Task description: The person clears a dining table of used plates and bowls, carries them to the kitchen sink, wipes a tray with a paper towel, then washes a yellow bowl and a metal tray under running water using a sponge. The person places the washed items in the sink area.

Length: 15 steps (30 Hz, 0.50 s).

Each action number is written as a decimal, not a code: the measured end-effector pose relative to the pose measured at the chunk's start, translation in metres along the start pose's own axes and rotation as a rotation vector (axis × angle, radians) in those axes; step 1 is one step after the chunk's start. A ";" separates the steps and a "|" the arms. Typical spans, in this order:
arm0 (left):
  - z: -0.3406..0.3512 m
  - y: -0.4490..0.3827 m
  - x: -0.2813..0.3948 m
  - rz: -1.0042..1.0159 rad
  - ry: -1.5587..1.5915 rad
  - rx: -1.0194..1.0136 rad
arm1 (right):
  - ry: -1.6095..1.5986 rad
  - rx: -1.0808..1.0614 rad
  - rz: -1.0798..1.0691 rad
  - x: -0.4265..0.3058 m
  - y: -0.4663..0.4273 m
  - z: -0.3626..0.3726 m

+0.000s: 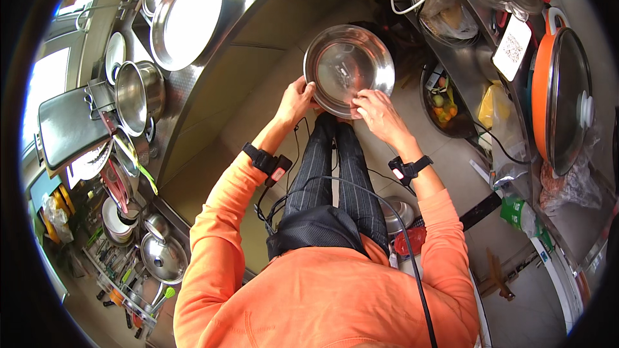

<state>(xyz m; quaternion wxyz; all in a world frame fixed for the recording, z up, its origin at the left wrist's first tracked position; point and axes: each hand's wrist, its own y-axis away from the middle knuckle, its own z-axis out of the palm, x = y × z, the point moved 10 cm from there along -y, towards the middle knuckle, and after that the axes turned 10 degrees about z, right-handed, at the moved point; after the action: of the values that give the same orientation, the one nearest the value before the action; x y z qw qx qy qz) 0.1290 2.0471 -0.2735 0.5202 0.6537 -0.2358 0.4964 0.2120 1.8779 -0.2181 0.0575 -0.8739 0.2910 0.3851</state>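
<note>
A round stainless steel basin (346,65) is held out over the floor, above my feet. My left hand (297,99) grips its rim at the lower left, thumb at the edge and the other fingers behind. Over the lower right rim lies my right hand (377,108), its fingertips reaching onto the inner wall. Something pale or watery shows at the basin's bottom; glare hides what it is. Each wrist wears a black strap with a small device and a cable.
Left, a metal counter carries a wide steel basin (186,19), a steel pot (138,96) and a lidded pan (164,258). Right, shelves hold an orange pan with a glass lid (556,101); a black bowl of fruit (447,111) sits lower. Cables cross my lap.
</note>
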 end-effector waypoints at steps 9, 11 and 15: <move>-0.016 -0.016 -0.007 -0.013 -0.069 0.024 | 0.181 -0.020 -0.097 0.034 -0.015 0.017; -0.018 -0.018 -0.015 -0.056 -0.088 0.033 | 0.223 -0.007 -0.085 0.051 -0.024 0.016; -0.026 -0.022 -0.023 -0.072 -0.051 0.068 | 0.315 0.069 -0.120 0.073 -0.046 0.006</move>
<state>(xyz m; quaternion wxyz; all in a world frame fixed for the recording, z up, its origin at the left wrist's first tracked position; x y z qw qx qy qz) 0.1272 2.0731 -0.3048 0.5091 0.6916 -0.2083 0.4682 0.2730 1.8840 -0.2797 0.0641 -0.9368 0.2568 0.2288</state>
